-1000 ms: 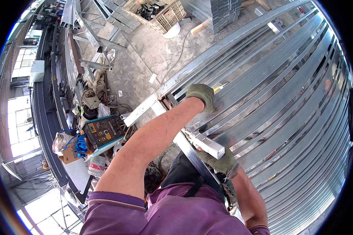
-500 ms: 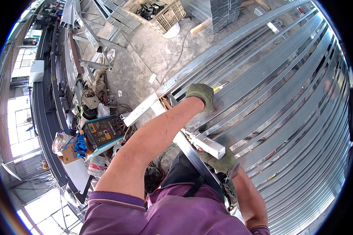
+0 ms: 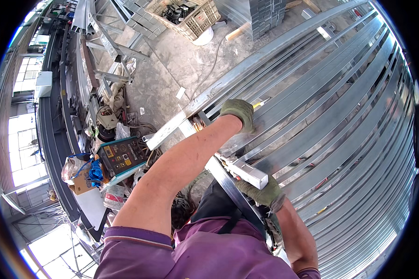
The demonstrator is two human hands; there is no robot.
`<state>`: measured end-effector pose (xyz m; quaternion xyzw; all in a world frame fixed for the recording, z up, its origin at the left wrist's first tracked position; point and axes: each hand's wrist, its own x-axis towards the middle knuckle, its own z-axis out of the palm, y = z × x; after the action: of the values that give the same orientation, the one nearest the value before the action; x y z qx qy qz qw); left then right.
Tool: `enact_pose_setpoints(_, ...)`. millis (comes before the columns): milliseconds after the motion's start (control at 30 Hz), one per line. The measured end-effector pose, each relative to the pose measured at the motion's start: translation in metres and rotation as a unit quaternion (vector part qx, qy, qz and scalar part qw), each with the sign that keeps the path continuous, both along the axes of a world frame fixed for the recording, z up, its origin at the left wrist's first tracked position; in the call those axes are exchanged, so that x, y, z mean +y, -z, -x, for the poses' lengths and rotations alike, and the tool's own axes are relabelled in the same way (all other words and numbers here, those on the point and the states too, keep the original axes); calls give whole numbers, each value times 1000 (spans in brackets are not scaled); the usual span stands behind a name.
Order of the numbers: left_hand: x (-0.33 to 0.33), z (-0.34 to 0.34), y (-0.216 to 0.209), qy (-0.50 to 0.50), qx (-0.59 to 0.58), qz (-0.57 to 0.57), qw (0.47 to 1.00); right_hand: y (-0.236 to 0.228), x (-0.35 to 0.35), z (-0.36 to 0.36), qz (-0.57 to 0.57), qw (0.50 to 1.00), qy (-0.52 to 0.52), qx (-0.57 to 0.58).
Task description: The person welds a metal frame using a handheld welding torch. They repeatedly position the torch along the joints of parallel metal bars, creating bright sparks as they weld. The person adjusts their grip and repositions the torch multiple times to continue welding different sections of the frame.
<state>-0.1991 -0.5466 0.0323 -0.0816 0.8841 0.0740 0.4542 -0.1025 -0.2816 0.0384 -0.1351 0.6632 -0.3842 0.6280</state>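
My left hand (image 3: 238, 114), in a green work glove, is closed in a fist over the ends of the galvanized steel strips. A thin yellow piece (image 3: 261, 103) lies just past its fingers; what the fist grips is hidden. Nearer my body, my gloved right hand (image 3: 261, 192) curls around the underside of a silver box-shaped metal piece (image 3: 252, 174). That piece lies along the end of a steel crossbar (image 3: 230, 183), which slants past my waist. Long parallel steel strips (image 3: 307, 102) run off to the right from both hands.
A thick steel rail (image 3: 265, 56) borders the strips on the far side. To the left are a control box (image 3: 122, 156) with knobs, a blue bundle (image 3: 96, 172), cables and metal frames (image 3: 108, 44). Beyond stand a beige plastic crate (image 3: 198, 23) and stacked steel tubes (image 3: 266, 17).
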Motion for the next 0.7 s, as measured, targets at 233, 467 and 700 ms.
enact_pose_setpoints(233, -2, 0, 2, -8, 2, 1, 1000, 0, 1, 1, 21, 1000, 7, -9)
enact_pose_setpoints(467, -1, -1, 8, 0, 11, 3, 1000, 18, 10, -9, 57, 996, 55, -35)
enact_pose_setpoints(700, 0, 0, 2, 4, 6, 5, 1000, 15, 10, -7, 61, 997, 43, -27)
